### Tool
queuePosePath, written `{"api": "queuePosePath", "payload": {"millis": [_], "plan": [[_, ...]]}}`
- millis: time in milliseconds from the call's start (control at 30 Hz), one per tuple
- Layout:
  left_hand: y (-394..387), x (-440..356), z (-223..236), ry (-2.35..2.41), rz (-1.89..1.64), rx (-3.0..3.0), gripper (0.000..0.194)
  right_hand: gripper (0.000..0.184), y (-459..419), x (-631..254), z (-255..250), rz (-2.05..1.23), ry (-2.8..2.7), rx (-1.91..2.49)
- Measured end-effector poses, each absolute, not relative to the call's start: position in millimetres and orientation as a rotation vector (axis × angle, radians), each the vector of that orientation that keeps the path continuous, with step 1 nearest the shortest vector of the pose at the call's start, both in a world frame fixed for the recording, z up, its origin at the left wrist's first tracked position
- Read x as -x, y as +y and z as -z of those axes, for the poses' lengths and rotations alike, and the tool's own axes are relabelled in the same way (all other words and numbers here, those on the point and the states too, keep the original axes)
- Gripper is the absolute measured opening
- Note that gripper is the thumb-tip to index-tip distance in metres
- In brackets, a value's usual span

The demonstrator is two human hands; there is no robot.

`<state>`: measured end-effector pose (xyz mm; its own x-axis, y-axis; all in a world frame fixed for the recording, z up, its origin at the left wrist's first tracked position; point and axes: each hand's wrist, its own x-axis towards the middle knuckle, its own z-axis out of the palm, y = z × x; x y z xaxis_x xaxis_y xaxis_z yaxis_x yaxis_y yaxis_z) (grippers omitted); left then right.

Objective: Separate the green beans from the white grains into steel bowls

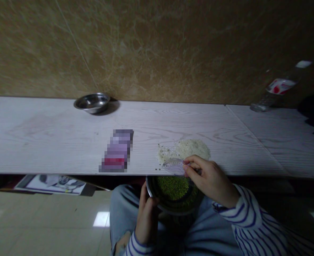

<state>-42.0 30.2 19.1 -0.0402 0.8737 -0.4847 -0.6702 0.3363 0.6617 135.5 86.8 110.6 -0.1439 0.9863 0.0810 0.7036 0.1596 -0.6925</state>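
Note:
My right hand [206,174] pinches a clear semicircular plastic piece, like a protractor [174,166], flat at the table's front edge. Just beyond it lies a pile of white rice grains [193,148], with a thinner scatter and some dark specks to its left. Below the edge, over my lap, my left hand [148,215] grips the rim of a metal bowl [149,192]. Green beans [173,187], which look like mung beans, fill the bottom of the bowl. My right hand covers part of its right side.
On the white wood-grain table [53,142], a second metal bowl [91,103] stands near the wall. A blurred-out flat purple item [117,151] lies left of the rice. A clear bottle [275,89] and a dark object [313,112] are at the right. Printed sheets [55,184] sit under the tabletop.

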Motion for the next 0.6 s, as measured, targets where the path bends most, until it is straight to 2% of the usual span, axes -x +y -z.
{"api": "queuePosePath", "payload": {"millis": [267, 600], "plan": [[30.5, 42.1, -19.3, 1.006, -1.301, -0.253, 0.069, 0.015, 84.1, -154.6, -109.7, -0.674, -1.817, 1.638], [29.4, 41.3, -20.1, 0.991, -1.287, -0.259, 0.066, 0.015, 87.4, -151.2, -110.9, -0.678, -1.815, 1.636]]}}
